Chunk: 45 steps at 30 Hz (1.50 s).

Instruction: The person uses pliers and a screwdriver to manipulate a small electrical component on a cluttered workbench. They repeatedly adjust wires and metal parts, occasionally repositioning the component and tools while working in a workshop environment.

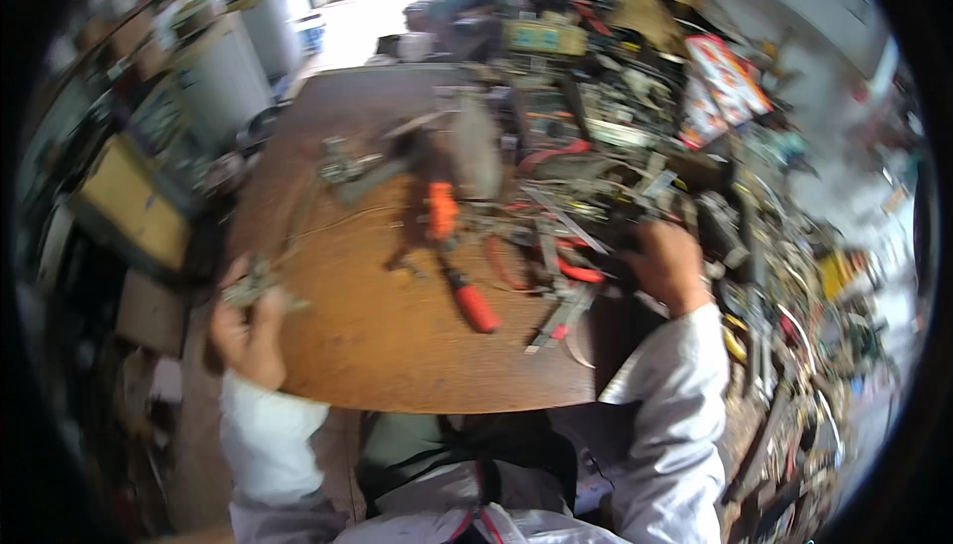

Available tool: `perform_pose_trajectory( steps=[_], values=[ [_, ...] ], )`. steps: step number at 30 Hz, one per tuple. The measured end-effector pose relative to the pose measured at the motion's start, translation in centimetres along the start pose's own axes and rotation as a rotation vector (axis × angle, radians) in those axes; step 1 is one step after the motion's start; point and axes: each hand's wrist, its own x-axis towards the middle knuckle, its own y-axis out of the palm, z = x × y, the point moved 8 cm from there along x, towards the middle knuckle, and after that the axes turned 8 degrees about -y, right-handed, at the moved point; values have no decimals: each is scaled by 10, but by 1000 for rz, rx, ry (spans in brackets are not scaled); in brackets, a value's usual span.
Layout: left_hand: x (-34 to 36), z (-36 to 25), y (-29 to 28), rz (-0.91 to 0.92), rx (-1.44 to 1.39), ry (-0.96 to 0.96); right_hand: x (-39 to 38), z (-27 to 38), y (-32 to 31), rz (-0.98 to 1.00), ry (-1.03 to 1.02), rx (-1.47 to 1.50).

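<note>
My left hand (248, 340) is at the left edge of the wooden table. Its thumb and fingers pinch a small metal part (254, 284), blurred, with a thin end pointing right. On the right, my right hand (669, 264) is curled among the piled tools, beside a dark object. What its fingers hold, if anything, is hidden. Between the hands lie a red-handled tool (473, 306) and an orange-handled tool (440, 210). Red-handled pliers (576, 268) lie just left of my right hand.
The brown table (367, 345) carries more metal parts (345, 165) at its far left. Heaped tools and scrap (635, 107) cover the right side and back. A red and white packet (723, 87) lies on the heap. Cabinets (223, 68) stand at left.
</note>
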Motion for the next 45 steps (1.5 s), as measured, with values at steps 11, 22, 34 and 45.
perform_pose_trajectory(
  steps=[11,22,34,45],
  values=[
    [2,1,15,78,-13,90,-4,-5,-18,-170,-23,-78],
    [0,3,17,60,13,84,-55,-28,-76,-306,256,-221],
    [3,-4,18,98,-57,146,17,212,-49,30,-277,899],
    [0,-6,17,30,120,134,50,297,21,20,-524,368]
  ],
)
